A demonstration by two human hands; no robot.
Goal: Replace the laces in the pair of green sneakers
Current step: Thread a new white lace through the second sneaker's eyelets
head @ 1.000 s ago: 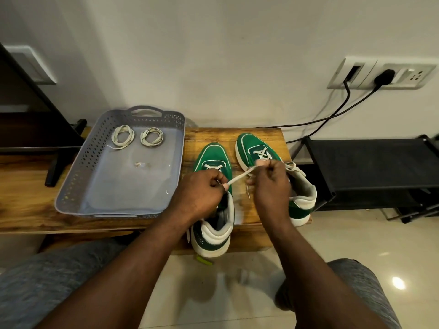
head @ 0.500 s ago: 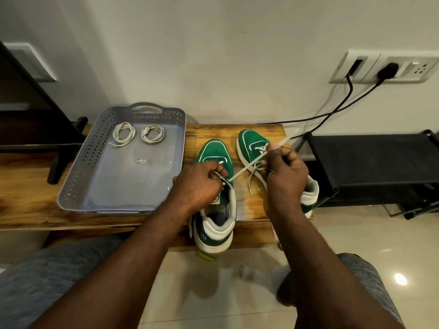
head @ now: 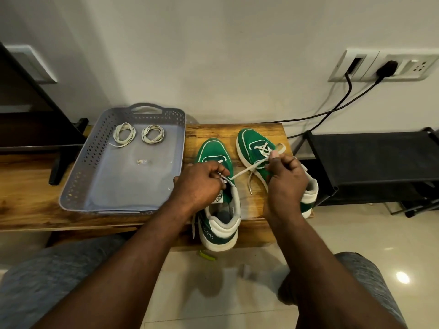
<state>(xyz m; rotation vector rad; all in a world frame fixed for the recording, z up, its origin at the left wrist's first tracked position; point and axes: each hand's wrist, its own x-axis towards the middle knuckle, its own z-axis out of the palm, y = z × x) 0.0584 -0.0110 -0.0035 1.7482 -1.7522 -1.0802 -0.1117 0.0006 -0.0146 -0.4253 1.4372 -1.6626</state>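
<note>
right grip (head: 285, 179) drew lace (head: 247, 170) rightward, pinching it | left grip (head: 199, 184) curled at sneaker (head: 213, 150), pinch hidden

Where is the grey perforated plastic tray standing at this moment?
In the head view, the grey perforated plastic tray stands on the left part of the wooden bench, close against the wall, directly to the left of the left green sneaker.

1. Grey perforated tray (head: 78, 176) on wooden bench (head: 28, 205), left side.
2. Black rack (head: 370, 157) just beside bench, right.
3. Wall sockets (head: 415, 67) with black plug (head: 387, 67), cables (head: 356, 95) hanging toward rack.
4. Yellow-green scrap (head: 207, 255) on floor tiles.
</note>
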